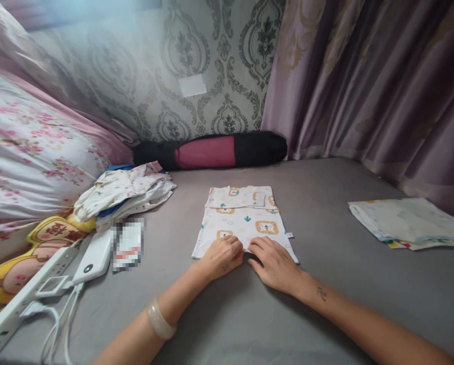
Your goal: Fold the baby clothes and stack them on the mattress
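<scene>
A white children's garment (236, 222) with a lion print lies in front of me, its far end folded back in a band. A small tag sticks out from its right side. My left hand (222, 257) is closed on the near edge, fingers curled over the cloth. Just beside it, my right hand (274, 262) grips the same edge between thumb and fingers. A small dark gap shows under the raised edge between the two hands. The fingertips are partly hidden.
The garment rests on a grey sheet (326, 314). To the left are a clothes pile (128, 190), a white power bank (93, 256), a power strip (29, 294) with cables and a yellow plush (6, 279). Folded cloths (405, 220) lie right; a black-and-red bag (207, 151) lies at the wall.
</scene>
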Action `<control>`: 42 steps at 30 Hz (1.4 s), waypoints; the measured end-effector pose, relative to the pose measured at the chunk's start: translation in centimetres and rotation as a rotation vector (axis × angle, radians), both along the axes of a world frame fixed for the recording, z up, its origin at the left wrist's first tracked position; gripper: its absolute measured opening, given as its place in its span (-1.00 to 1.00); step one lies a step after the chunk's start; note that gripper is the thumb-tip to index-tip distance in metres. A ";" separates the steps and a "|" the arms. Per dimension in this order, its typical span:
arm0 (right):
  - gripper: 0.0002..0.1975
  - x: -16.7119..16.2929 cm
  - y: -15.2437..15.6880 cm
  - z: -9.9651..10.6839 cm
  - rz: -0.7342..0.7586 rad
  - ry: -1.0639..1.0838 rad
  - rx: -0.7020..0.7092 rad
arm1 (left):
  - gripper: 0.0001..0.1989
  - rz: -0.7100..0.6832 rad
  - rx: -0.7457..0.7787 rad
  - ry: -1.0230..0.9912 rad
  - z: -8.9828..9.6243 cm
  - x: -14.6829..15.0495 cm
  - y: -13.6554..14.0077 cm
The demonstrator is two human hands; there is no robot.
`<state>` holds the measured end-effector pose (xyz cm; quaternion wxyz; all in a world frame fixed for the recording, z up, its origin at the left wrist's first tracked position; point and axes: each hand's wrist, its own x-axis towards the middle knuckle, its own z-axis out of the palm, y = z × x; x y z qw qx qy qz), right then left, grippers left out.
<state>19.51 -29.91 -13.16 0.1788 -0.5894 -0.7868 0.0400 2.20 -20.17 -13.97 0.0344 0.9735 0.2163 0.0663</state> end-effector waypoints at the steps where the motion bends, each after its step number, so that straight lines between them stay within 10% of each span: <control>1: -0.90 0.1 0.2 -0.1 -0.015 -0.015 0.011 | -0.84 0.050 -0.026 -0.013 0.0 0.0 0.1; 19: -0.58 6.9 -2.1 -2.0 -0.011 0.032 0.052 | -0.68 0.075 -0.046 -0.112 0.1 -7.7 1.2; 36: -0.55 8.6 -4.2 3.5 0.092 -0.012 -0.071 | -0.64 0.126 -0.245 -0.117 4.1 -10.0 -0.2; 42: -0.65 9.2 -1.8 3.7 -0.017 0.125 -0.135 | -0.69 0.415 -0.381 -0.272 3.1 -9.6 1.8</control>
